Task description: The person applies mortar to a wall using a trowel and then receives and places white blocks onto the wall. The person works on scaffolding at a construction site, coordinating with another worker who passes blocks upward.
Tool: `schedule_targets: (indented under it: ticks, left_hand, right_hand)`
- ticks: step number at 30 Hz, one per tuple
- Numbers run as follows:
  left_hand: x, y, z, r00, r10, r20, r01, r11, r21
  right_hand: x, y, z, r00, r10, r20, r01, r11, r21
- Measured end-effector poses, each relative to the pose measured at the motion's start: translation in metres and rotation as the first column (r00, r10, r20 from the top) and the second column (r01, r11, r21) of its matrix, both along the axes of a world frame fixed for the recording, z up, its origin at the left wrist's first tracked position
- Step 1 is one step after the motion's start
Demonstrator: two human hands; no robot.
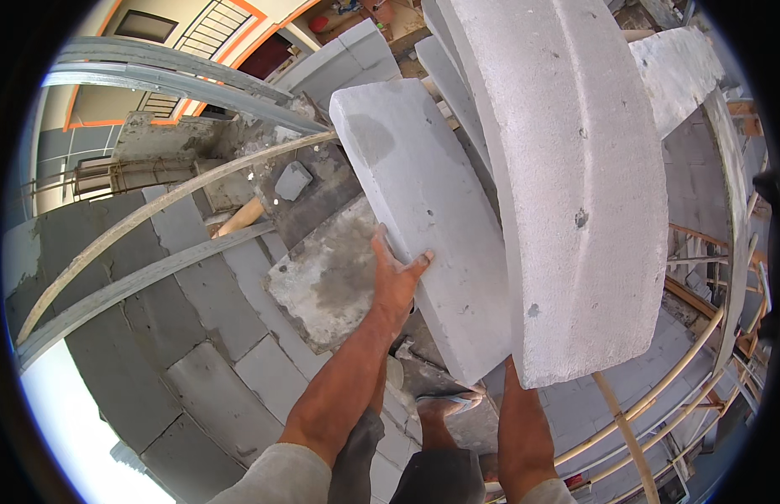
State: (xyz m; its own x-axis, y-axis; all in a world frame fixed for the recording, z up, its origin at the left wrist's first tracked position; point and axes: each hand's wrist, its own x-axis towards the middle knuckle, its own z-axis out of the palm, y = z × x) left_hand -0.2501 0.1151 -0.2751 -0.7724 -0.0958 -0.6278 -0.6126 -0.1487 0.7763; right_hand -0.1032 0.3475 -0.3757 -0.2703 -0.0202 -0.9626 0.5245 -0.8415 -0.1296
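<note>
My left hand (pixel 398 275) grips the left long edge of a pale grey aerated concrete block (pixel 436 223), thumb on its broad face and the other fingers curled at the side. The block is tilted and has a darker damp patch near its far end. Right beside it, a larger-looking whitish block (pixel 583 193) with a lengthwise ridge rises close to the view. My right forearm (pixel 524 433) goes up under the near end of these blocks; the blocks hide the right hand, so its hold cannot be seen.
A block wall (pixel 213 311) runs along the left, with a wooden pole (pixel 171 197) and a metal channel (pixel 180 80) above. A stained slab (pixel 323 281) lies by my left arm. More blocks (pixel 344 63) stand at the far side. Bamboo poles (pixel 675 370) are at right.
</note>
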Motion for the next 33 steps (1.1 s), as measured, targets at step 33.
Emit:
schedule_targets:
  ticks: [33]
  left_hand:
    - [0.117,-0.026,-0.129,0.970,-0.228,-0.085,0.188,0.923,-0.336]
  right_hand:
    - [0.079,0.041,-0.065,0.959,-0.084,-0.269,0.127,0.981,0.147]
